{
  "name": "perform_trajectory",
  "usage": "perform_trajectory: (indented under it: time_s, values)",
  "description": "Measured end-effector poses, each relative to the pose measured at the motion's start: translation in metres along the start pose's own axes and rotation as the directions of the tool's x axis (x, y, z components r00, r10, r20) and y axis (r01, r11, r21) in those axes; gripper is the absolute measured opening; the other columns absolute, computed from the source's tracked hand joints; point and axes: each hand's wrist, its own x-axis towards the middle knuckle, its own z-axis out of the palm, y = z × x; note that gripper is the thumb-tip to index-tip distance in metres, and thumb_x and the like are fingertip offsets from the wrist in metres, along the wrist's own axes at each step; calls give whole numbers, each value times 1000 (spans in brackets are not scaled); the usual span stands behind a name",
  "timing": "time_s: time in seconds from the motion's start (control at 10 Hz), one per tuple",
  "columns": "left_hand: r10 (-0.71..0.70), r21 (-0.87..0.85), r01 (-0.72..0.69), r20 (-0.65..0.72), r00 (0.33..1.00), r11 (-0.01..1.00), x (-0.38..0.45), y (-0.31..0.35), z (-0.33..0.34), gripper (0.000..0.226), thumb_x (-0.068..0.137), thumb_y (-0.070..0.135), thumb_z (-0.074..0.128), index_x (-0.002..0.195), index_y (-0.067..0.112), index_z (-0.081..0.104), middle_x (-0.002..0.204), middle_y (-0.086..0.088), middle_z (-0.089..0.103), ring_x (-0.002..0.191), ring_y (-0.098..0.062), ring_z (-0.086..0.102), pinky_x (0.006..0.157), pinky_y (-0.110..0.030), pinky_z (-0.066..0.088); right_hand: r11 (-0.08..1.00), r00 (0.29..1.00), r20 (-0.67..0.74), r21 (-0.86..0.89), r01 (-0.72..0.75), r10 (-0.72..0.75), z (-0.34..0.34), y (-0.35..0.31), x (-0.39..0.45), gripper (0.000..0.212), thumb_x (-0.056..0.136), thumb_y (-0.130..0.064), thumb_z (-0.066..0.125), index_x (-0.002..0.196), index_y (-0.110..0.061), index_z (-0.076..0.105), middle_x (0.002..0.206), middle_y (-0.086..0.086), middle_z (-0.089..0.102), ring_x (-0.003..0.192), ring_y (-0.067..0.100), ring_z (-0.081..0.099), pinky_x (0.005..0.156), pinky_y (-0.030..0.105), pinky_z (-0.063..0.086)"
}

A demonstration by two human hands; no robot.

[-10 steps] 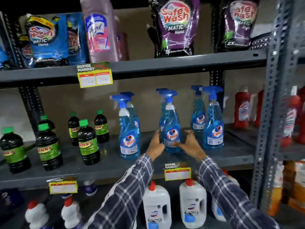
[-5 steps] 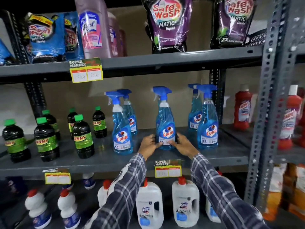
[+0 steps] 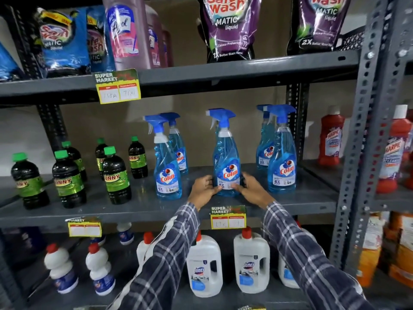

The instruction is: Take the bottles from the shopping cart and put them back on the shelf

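A blue Colin spray bottle (image 3: 226, 153) stands upright on the middle grey shelf (image 3: 138, 206). My left hand (image 3: 202, 190) touches its lower left side and my right hand (image 3: 252, 190) touches its lower right side, fingers curled around the base. Two more Colin spray bottles (image 3: 166, 166) stand to its left and two others (image 3: 280, 157) to its right. The shopping cart is out of view.
Dark green-capped bottles (image 3: 115, 175) fill the shelf's left part. Red Harpic bottles (image 3: 330, 137) stand at the right behind a perforated grey upright (image 3: 362, 135). Detergent pouches (image 3: 228, 27) sit on the shelf above, white Domex jugs (image 3: 204, 265) below. Price tags (image 3: 228, 217) hang on shelf edges.
The spray bottle has come to stand in line with its neighbours, one behind the other in the earlier frames. Both hands stay at its base. The camera has moved closer.
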Motion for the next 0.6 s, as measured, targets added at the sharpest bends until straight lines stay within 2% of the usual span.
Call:
perform_trajectory:
  time_s: [0.2,0.3,0.4,0.5,0.6]
  values:
    - [20,29,-20,10,1000,999,-2,0,-1,39,81,3,74,117,4,59,106,-6,69,89,-10,67,72,-11,57,999,1000,22,31,-12,12,0,0,1,41,91,-10,65,129,-6,51,129,13,65,121,25,61,109,48,46]
    - [26,35,-26,19,999,999,-2,2,-3,35,81,4,74,111,11,59,103,-3,68,85,-1,65,69,-8,55,1000,999,32,15,-20,20,-1,0,2,42,91,-11,64,130,-6,50,129,13,64,121,25,60,109,49,46]
    - [19,55,-20,14,1000,998,-3,-1,-2,38,81,5,74,117,6,59,109,-8,69,90,-9,68,72,-12,57,1000,999,30,-1,-14,14,2,4,2,42,92,-13,63,131,-8,49,130,13,64,122,26,59,109,50,45]
    - [-10,53,9,31,999,999,-5,10,-6,43,82,4,72,122,4,56,112,-8,69,106,-24,68,90,-27,57,999,999,23,-46,-30,31,-4,-8,-3,46,92,-16,63,134,-8,46,133,12,62,124,26,58,110,50,45]
    - [18,29,-19,39,999,999,-17,12,-2,64,83,9,73,140,8,42,130,-12,63,121,-24,61,100,-34,52,997,994,-103,-59,-47,41,5,-10,-12,67,92,-20,64,147,-7,27,144,13,53,134,30,51,112,49,42]
